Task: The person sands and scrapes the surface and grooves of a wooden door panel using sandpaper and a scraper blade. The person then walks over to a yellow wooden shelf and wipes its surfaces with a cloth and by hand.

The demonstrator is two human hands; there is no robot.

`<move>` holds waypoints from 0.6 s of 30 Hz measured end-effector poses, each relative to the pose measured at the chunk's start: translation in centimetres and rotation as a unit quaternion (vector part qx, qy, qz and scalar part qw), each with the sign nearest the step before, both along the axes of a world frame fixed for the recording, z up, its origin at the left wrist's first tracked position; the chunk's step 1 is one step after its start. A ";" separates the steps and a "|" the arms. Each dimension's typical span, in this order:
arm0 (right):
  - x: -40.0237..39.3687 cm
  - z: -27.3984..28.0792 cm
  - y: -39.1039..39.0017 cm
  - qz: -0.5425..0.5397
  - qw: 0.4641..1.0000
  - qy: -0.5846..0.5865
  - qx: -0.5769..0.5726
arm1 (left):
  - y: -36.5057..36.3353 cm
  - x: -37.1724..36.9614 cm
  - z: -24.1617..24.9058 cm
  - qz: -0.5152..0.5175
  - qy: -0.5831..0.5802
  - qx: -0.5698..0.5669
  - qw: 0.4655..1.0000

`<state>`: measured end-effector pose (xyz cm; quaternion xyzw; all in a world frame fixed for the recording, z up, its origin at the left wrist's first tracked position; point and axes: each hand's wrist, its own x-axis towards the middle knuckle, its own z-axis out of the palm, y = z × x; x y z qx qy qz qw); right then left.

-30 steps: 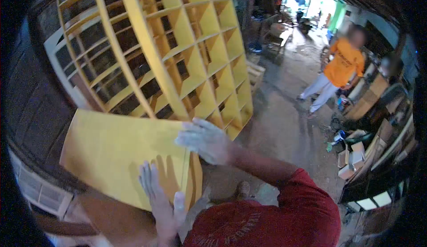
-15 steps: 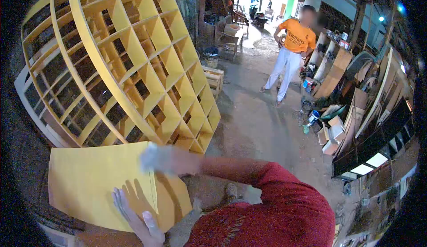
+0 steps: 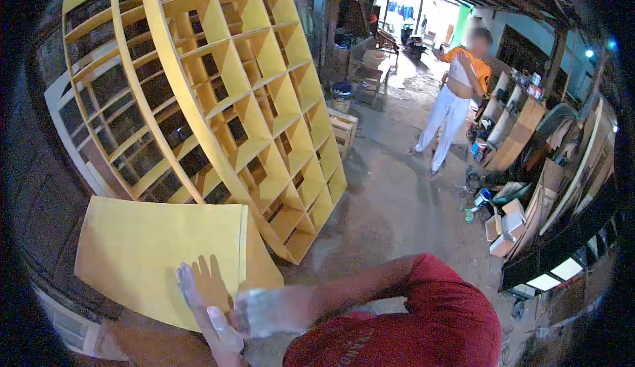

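Observation:
My left hand point(image 3: 208, 311) lies against a yellow-painted wooden panel point(image 3: 159, 254), its fingers stretched out and apart, with nothing held. Beside it, at the panel's right edge near the lower corner, is my right hand point(image 3: 271, 311), smeared by motion. It looks pale greyish white over the fingers; whether it holds anything is hidden by the blur. The panel is one broad face of a box-like piece whose narrower yellow side point(image 3: 260, 261) faces right.
A large yellow lattice shelf frame point(image 3: 245, 82) leans behind the panel. A person point(image 3: 456, 89) in white trousers, orange shirt pulled up, stands further back. Wood offcuts point(image 3: 519, 132), an open cardboard box point(image 3: 506, 228) and cans line the right side. A bucket point(image 3: 342, 96) stands by the left wall.
My right hand has moved down along the panel edge, from its upper corner to beside my left hand. The left hand stays on the panel. The person behind has lifted their shirt.

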<state>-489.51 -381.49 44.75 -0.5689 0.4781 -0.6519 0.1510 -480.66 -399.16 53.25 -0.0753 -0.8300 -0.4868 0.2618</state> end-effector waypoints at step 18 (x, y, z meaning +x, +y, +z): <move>0.9 1.4 2.6 -0.211 0.919 0.318 0.096 | -0.5 -1.5 -1.5 -0.180 -0.017 0.238 0.954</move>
